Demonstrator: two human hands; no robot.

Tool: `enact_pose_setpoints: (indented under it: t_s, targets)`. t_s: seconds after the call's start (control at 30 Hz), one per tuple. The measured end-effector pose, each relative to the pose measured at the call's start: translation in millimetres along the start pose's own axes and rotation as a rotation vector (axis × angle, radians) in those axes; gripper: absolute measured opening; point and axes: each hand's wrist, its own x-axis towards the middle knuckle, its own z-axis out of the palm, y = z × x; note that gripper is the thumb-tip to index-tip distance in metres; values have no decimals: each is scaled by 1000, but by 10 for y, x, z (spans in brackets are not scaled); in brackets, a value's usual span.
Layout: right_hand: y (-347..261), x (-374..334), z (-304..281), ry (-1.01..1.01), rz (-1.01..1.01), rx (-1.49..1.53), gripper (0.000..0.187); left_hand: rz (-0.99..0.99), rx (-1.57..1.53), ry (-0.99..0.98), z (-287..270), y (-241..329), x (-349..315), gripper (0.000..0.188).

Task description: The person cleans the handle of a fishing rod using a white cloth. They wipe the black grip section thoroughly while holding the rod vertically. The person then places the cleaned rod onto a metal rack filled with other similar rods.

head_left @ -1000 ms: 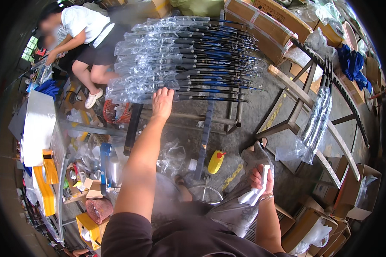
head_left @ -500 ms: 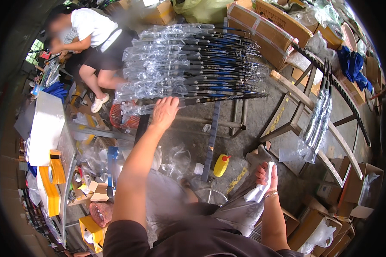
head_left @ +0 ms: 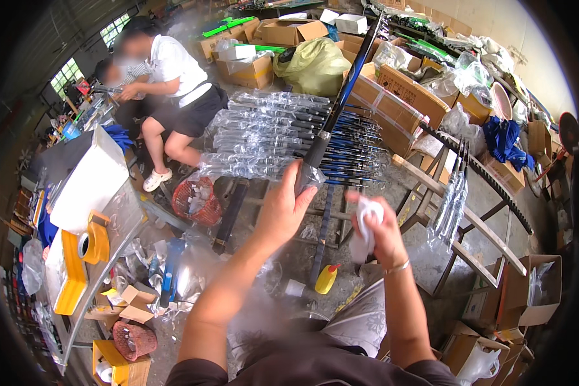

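My left hand (head_left: 283, 209) is closed around the plastic-wrapped handle end of a black and blue fishing rod (head_left: 343, 96). The rod points up and away, tilted to the right. Beyond it lies a row of similar fishing rods (head_left: 257, 138), their handles in clear plastic sleeves on the left and their bare ends on the right. To the right of the held rod, my right hand (head_left: 386, 238) grips a crumpled white cloth (head_left: 367, 222), apart from the rod. The fingertips of that hand are slightly blurred.
Several sleeved rods (head_left: 449, 199) lean on a wooden rack (head_left: 473, 219) at the right. A person (head_left: 177, 71) in a white top sits at the far left. A red basket (head_left: 197, 201), a yellow bottle (head_left: 327, 279) and a table (head_left: 119, 212) with yellow tape rolls stand nearby. Cardboard boxes (head_left: 392, 96) line the back.
My left hand has lifted a rod from the near edge of the row and raised it upright. My right hand has come up and inward with the white cloth. The view has tilted up.
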Motion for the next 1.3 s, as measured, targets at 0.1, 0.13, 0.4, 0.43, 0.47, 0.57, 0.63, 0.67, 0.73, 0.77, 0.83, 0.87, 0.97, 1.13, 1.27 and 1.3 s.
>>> enact_pose_setpoints:
  t_s: [0.1,0.13,0.4,0.43,0.47,0.57,0.63,0.67,0.73,0.77,0.83,0.87,0.97,1.13,1.27,1.3]
  targets:
    - [-682,412,691,-115,-162,-203,31,-16,17,49,-76,116,-219,49]
    - [-814,528,768,-105,-154,-227,29,-33,25,39,-106,169,-280,49]
    - [-1141,772,1217,-135,-147,-277,18,-19,-141,4,-341,191,-739,38]
    - [-1153,771,1231,-119,-153,-259,19,-94,-343,-87,-366,132,-801,37]
    - [-1176,770,1229,-103,-157,-243,19,-170,-548,-180,-383,62,-862,36]
    - [-1197,751,1228,-104,-164,-239,21,-306,-877,-293,-424,31,-937,31]
    - [-1210,636,1325,-87,-140,-235,21,-353,-702,-128,-395,170,-975,30]
    - [-1207,608,1320,-7,-269,-382,23,-154,-456,7,-355,126,-941,27]
    - [-1176,512,1300,123,-671,-907,20,-94,-216,157,-342,140,-939,27]
    - [-1159,432,1343,159,-852,-1101,19,-67,-93,224,-355,193,-934,27]
    - [-1119,381,1478,55,-1075,-1226,29,-66,-39,254,-329,254,-921,24]
    - [-1083,395,1516,21,-1147,-1324,29,-63,-9,264,-320,277,-922,24]
    - [-1020,416,1560,-71,-1243,-1528,28,-9,93,319,-264,312,-922,23]
    - [-701,156,1504,-69,-1003,-1544,44,-7,176,329,-195,316,-942,26]
    - [-544,-56,1450,-156,-802,-1377,38,-73,170,280,-87,290,-1006,26]
    - [-510,-116,1438,-203,-749,-1314,37,-92,159,266,-76,288,-1018,26]
